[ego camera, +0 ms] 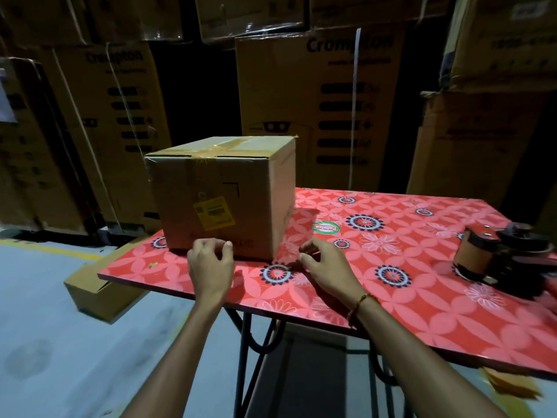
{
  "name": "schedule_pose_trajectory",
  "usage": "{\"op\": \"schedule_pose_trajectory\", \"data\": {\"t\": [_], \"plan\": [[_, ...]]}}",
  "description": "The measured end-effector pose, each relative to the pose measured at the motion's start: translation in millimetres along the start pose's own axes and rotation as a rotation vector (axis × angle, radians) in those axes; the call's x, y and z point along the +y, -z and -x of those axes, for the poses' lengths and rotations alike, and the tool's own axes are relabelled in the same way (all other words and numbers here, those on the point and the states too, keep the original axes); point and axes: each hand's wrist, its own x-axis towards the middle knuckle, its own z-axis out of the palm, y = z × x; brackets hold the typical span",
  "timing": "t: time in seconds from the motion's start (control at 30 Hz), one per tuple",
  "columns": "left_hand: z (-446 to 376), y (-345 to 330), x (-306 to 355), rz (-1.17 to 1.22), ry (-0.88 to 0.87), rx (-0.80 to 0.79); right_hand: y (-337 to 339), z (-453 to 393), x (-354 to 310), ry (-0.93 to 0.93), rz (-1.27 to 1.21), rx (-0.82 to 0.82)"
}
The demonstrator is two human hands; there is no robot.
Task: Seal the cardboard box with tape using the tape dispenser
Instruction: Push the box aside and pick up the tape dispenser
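Observation:
A brown cardboard box (223, 191) stands on the left part of a red flowered table (391, 267), its top flaps closed with shiny tape across them and a yellow label on its near face. My left hand (211, 267) hovers at the box's lower near edge, fingers curled and apart, holding nothing. My right hand (325, 267) is over the table just right of the box's near corner, fingers bent, nothing in it. The tape dispenser (506, 257) with a brown tape roll lies at the table's right edge, well away from both hands.
Tall stacks of large printed cartons (331, 101) fill the background behind the table. An open low carton (99, 291) sits on the floor under the table's left corner. A round sticker (326, 228) is on the tabletop. Grey floor with a yellow line lies to the left.

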Motion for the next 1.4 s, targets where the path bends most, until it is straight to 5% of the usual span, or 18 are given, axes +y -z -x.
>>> {"op": "schedule_pose_trajectory", "data": {"t": [0.2, 0.47, 0.7, 0.9, 1.2, 1.4], "plan": [[37, -37, 51, 0.172, -0.118, -0.243, 69, 36, 34, -0.058, 0.009, 0.034], [85, -109, 115, 0.481, -0.069, -0.625, 157, 93, 74, -0.021, 0.027, 0.255], [119, -158, 166, 0.516, -0.078, -0.738, 229, 121, 103, 0.032, 0.692, 0.619], [124, -168, 181, 0.502, -0.066, -0.775, 254, 118, 115, -0.401, 0.913, 0.417], [125, -158, 183, 0.440, -0.125, -0.785, 269, 106, 106, -0.500, 0.754, 0.238], [122, -148, 181, 0.618, -0.070, -0.832, 235, 91, 95, -0.435, 0.325, 0.202]]}}
